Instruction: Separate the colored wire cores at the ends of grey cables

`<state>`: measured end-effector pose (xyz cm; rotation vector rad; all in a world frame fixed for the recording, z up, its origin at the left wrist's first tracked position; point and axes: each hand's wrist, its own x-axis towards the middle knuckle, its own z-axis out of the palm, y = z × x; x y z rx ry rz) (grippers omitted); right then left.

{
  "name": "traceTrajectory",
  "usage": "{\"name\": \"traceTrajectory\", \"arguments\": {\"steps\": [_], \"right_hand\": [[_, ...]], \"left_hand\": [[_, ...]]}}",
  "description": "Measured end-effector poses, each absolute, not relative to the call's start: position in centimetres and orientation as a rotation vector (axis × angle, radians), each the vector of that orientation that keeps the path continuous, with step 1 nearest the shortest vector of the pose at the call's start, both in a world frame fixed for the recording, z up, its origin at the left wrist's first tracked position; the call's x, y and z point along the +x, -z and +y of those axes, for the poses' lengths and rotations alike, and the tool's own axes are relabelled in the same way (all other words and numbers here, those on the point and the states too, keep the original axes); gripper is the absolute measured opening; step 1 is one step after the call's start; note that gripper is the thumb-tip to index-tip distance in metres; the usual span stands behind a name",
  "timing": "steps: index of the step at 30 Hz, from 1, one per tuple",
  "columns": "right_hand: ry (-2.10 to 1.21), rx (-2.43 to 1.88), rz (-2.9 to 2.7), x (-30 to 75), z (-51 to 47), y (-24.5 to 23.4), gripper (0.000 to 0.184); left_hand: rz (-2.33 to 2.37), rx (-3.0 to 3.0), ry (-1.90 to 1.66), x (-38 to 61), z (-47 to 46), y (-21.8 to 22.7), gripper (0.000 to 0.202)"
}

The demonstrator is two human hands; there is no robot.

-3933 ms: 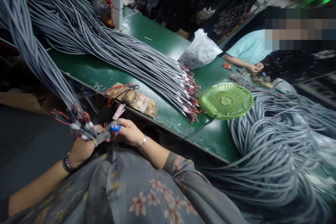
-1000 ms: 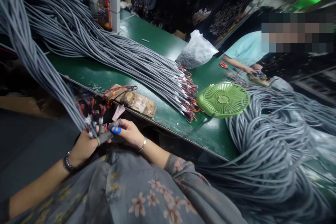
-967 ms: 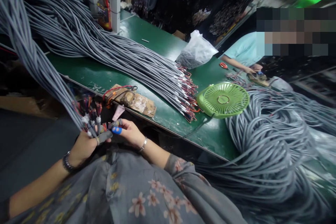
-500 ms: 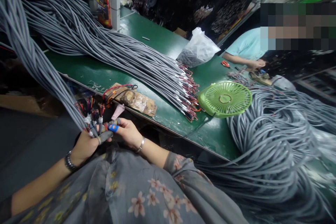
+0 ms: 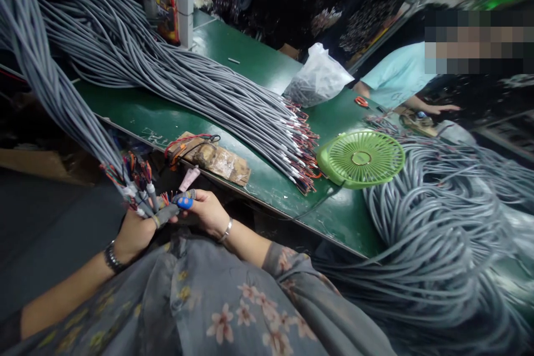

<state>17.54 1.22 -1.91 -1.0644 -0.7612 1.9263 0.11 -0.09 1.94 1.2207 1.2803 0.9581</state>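
My left hand (image 5: 136, 236) is closed around the stripped ends of several grey cables (image 5: 89, 136) that hang down from the upper left. Coloured wires (image 5: 136, 167) fan out of the cut sheaths above that fist, with white bands at the sheath ends. My right hand (image 5: 211, 214) pinches beside it, at the thin reddish wires (image 5: 166, 198) of one cable end; the fingertips partly hide the grip. A blue finger cover (image 5: 184, 203) sits on the right thumb, and grey wrappings cover other fingers of both hands.
On the green table (image 5: 250, 44) lie a long cable bundle (image 5: 200, 86), a taped wooden block (image 5: 221, 161), a green fan (image 5: 361, 158) and a white plastic bag (image 5: 317, 75). Coiled cables (image 5: 434, 222) spill over the right side. A co-worker's hand (image 5: 444, 108) is at the far right.
Some coloured wire ends above my left hand have spread to the left. My hands stay close together. The co-worker's hand has stretched out to the right.
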Motion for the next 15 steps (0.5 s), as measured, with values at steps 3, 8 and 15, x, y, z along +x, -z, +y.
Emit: {"name": "traceTrajectory", "arguments": {"steps": [3, 8, 15], "right_hand": [[-1.953, -0.982, -0.719, 18.5, 2.0, 2.2, 0.059], [-1.947, -0.997, -0.579, 19.4, 4.2, 1.9, 0.057], [-1.579, -1.067, -0.951, 17.4, 4.8, 2.8, 0.07]], "left_hand": [[1.272, 1.237, -0.936, -0.2, 0.0, -2.1, 0.039], [1.257, 1.181, -0.902, -0.4, 0.4, -2.9, 0.04], [1.2, 1.098, -0.869, 0.7, 1.6, -4.2, 0.033]]}}
